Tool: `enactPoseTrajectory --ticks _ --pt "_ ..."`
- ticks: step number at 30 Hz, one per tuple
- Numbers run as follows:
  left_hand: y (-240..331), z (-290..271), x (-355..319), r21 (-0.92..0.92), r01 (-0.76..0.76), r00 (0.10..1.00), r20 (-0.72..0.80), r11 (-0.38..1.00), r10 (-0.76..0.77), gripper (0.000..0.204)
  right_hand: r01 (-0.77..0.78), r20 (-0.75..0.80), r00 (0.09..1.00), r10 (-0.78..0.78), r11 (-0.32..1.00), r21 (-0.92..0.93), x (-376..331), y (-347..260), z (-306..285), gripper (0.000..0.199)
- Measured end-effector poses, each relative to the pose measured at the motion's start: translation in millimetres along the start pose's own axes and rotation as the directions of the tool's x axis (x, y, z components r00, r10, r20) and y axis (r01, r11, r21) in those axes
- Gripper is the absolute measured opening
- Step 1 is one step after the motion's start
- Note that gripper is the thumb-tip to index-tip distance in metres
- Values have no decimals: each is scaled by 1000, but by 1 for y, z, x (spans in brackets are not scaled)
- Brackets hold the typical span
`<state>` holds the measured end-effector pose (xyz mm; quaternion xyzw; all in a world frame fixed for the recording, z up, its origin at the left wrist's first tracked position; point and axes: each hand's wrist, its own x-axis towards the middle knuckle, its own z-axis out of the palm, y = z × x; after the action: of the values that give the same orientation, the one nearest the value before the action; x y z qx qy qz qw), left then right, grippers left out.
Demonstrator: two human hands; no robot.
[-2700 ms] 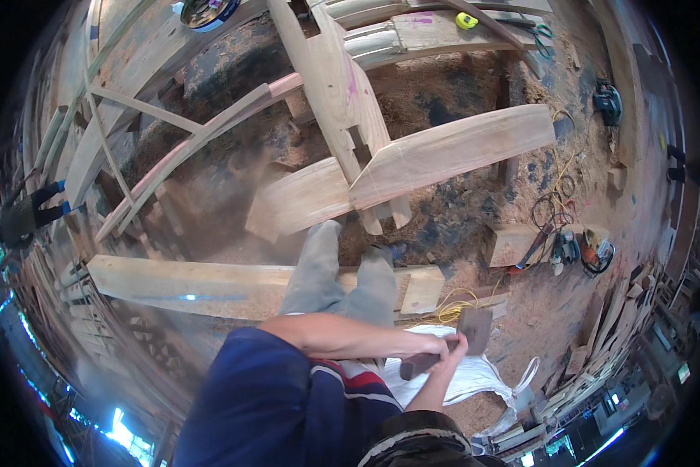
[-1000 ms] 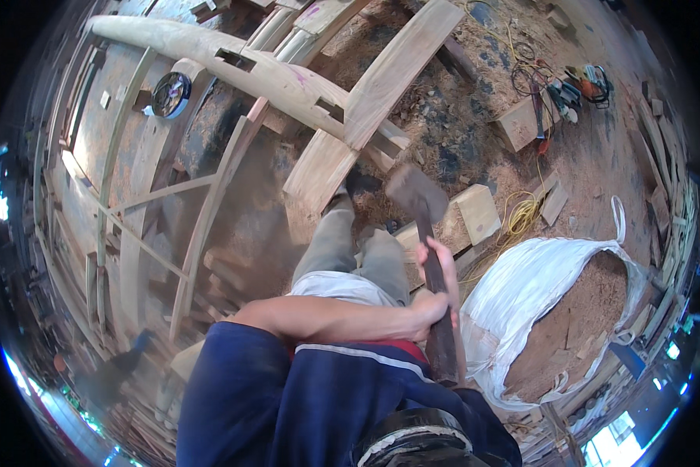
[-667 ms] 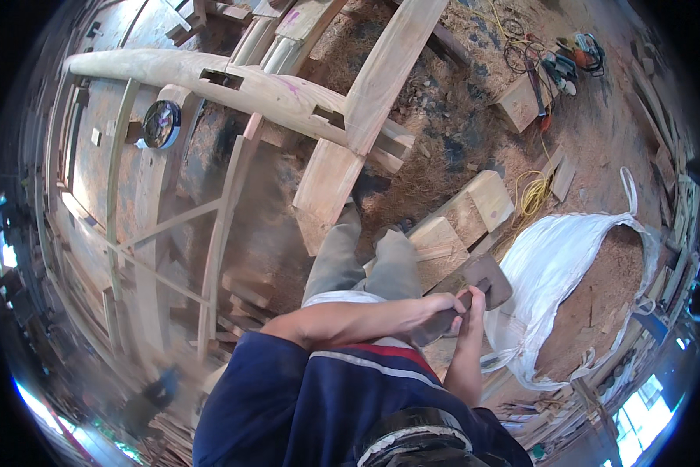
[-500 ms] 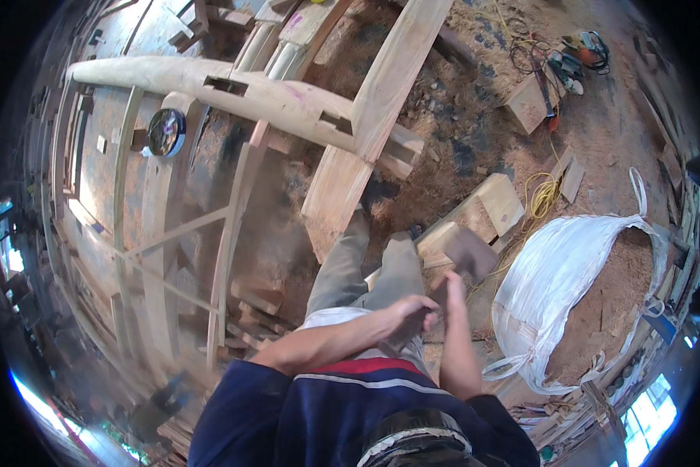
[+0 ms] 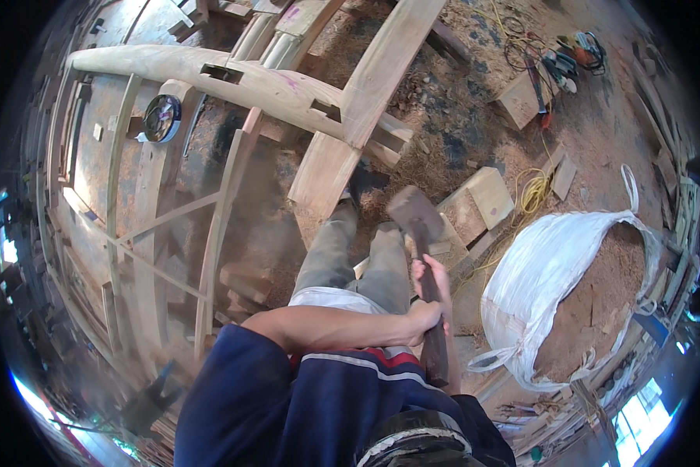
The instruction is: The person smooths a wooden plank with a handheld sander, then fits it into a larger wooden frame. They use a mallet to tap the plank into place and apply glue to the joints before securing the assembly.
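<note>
Mid-swing: both hands, left hand (image 5: 424, 317) and right hand (image 5: 434, 277), clenched round mallet (image 5: 421, 257) above wood block (image 5: 474, 204); next, probably a square downward blow.

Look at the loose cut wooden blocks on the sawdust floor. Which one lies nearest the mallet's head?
The pale square wooden block just right of the dark wooden mallet head; the other block lies farther, beside the cables.

sawdust floor (image 5: 459, 117), timbers (image 5: 381, 86), sack (image 5: 552, 280)
</note>
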<state>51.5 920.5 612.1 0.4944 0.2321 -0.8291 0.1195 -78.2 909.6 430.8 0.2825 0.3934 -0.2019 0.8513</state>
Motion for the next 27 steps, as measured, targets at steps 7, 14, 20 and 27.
enactPoseTrajectory --ticks 7,14,20,27 --pt "47 -19 27 226 206 895 349 952 -276 15 388 -506 565 -652 751 -534 -65 -24 -26 30" --pt "99 -100 1 -118 275 913 343 954 -221 19 90 -513 711 -480 787 -611 61 5 40 34" --pt "82 -63 -15 20 -74 967 -243 997 77 17 10 -41 998 -41 815 -580 138 36 58 55" --pt "9 -6 3 33 66 995 -82 997 -63 16 58 -177 980 -89 983 -177 23 14 -7 27"
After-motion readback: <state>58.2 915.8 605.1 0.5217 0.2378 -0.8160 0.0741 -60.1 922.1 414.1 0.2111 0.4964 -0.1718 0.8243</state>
